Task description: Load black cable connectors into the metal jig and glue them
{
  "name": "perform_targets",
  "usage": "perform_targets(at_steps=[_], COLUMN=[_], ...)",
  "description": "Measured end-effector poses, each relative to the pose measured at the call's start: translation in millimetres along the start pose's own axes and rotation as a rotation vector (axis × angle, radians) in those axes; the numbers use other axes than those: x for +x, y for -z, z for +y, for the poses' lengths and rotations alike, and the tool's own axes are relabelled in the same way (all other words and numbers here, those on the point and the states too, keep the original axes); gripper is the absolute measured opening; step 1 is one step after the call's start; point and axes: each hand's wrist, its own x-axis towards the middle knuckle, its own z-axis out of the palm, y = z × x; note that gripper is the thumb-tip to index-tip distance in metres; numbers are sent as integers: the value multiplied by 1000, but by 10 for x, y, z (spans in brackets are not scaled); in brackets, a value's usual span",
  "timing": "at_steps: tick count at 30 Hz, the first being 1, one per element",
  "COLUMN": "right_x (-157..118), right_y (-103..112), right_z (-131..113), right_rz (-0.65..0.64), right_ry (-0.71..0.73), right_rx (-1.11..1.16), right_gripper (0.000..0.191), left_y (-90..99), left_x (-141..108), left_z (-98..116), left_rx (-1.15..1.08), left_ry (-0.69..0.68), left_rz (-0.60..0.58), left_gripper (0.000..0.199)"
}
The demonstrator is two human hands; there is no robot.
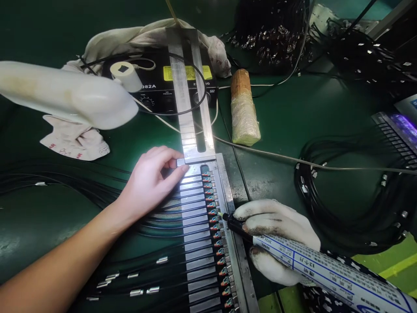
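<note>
My gloved right hand (276, 239) is wrapped round a white and blue labelled syringe (319, 265) with a black front end. Its thin tip meets the row of small connectors (216, 219) in a metal fixture (198, 243). Black cables (163, 213) run leftward from these connectors across the fixture's flat plate. My bare left hand (153, 178) rests at the fixture's upper left corner, thumb and forefinger pressed on its edge; the forefinger's tip is partly hidden. A slotted metal plate (184, 100) extends from the fixture's top end.
Behind stands a black control box (156, 82) with a cloth over it. A white lamp head (97, 102) hangs at the left. A wrapped block (245, 108) lies right of the box. Coiled black cables (306, 187) and another cable row (397, 134) are at the right.
</note>
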Motion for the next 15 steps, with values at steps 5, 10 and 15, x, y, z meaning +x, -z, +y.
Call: perform_targets(at_steps=[5,10,15], right_x=[-20,-54,-60], right_y=[8,7,18], right_z=[5,32,31], right_rz=[-12,-15,-22], right_ry=[2,0,-1], right_rx=[15,33,20], right_gripper=[22,25,25], left_y=[-11,77,133], left_x=[-14,-37,-367], left_z=[-5,95,450], left_rx=[8,117,533], left_ry=[15,3,-172], left_rz=[-6,-35,-198], left_gripper=[25,39,42])
